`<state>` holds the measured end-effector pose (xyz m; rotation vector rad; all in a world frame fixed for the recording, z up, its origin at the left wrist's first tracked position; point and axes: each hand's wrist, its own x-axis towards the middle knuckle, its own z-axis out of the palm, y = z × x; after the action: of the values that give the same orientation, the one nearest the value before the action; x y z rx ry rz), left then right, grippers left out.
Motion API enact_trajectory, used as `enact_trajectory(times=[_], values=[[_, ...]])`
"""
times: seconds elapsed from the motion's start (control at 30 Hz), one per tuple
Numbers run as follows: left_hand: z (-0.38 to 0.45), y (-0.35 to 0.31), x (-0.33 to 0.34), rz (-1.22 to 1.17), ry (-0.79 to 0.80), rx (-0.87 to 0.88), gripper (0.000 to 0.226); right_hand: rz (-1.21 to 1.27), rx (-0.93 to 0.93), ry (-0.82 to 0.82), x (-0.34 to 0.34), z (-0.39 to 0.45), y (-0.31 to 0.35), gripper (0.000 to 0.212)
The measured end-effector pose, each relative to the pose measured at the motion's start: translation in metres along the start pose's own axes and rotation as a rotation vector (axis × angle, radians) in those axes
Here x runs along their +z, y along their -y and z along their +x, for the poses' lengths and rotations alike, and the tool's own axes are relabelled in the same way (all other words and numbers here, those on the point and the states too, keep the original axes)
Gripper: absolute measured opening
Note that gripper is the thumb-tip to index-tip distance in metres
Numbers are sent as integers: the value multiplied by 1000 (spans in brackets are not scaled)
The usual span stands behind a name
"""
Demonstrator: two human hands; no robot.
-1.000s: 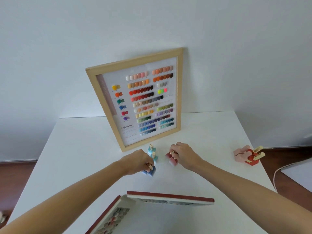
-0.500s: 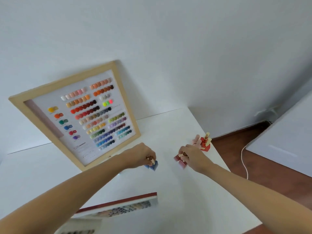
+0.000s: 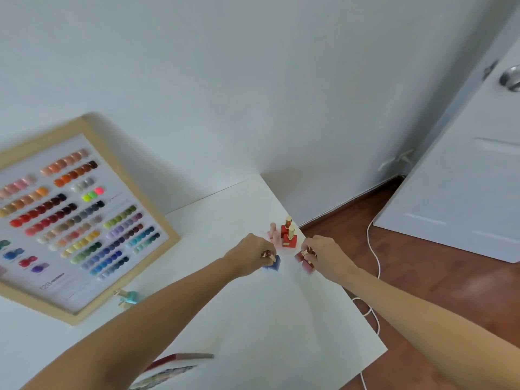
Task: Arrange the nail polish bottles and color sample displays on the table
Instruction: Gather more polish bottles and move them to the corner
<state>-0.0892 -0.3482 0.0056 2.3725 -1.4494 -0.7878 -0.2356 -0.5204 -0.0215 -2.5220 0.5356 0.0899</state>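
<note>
Near the table's right edge, both hands have carried bottles rightward: left hand gripping blue bottle, right hand apparently pink ones, blurred.

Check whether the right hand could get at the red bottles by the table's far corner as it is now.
Probably not yet: the right hand already holds pink bottles. The red bottles stand close, nothing between.

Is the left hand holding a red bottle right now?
No, the left hand grips a blue bottle; the red bottles stand untouched near the table edge.
</note>
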Motion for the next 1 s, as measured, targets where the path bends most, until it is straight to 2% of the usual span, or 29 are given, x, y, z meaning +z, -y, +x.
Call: enact_trajectory(times=[0.57,0.8,1.0], values=[[49,-21,27,-70,-140,-243,22,2,-81,-21,5,26,-4,15],[41,-18,25,-69,-163,-254,20,9,-96,-30,5,22,9,16],[42,-19,26,-123,-198,-229,15,50,-94,-38,4,17,5,29]])
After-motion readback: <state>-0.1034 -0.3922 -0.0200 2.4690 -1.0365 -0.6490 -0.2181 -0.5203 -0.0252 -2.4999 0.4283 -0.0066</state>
